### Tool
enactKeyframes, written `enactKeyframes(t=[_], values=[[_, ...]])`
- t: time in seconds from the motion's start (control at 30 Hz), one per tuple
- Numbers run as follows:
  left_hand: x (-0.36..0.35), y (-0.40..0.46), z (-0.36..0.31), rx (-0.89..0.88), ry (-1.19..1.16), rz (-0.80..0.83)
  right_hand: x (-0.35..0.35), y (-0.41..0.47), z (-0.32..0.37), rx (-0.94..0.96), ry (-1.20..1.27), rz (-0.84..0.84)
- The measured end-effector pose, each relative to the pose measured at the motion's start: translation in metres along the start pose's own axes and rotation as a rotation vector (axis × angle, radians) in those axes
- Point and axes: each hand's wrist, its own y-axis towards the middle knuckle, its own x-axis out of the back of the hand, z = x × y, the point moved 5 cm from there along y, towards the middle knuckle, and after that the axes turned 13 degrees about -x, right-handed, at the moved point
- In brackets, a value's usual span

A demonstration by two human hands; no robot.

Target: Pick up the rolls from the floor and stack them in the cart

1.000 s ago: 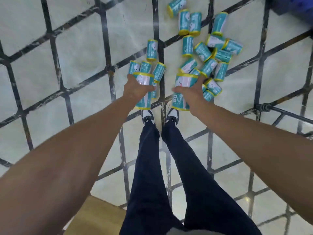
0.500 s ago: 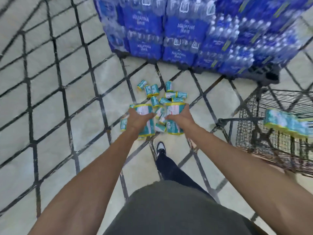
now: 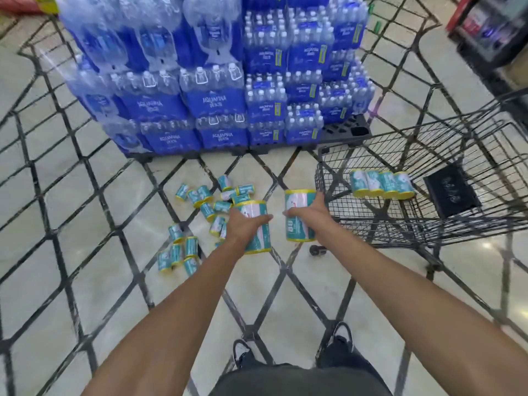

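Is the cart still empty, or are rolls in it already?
Not empty. A row of four rolls lies inside the cart, beside a dark flat item; most of the basket floor is bare.

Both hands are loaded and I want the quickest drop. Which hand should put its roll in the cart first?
Right. The right hand grips its roll right beside the cart rim; the left hand with its roll is farther away.
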Motion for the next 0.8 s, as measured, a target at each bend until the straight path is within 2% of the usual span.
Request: enactKeyframes(t=[0.27,0.4,0.57,0.8], values=[[-0.205,-0.013,-0.064,0.033,0.043,0.074,0.206,0.048,-0.019,-0.075,0.058,-0.004],[-0.279,-0.012,-0.089,0.035,0.044,0.076,0.287,0.084,-0.022,-0.103,0.079,-0.042],[-0.341,0.007,-0.104,0.087,0.077,0.089,0.332,0.133,-0.01,-0.165,0.064,-0.025],[-0.401,0.098,-0.094,0.177,0.097,0.071,0.332,0.228,0.027,-0.234,-0.026,-0.03]])
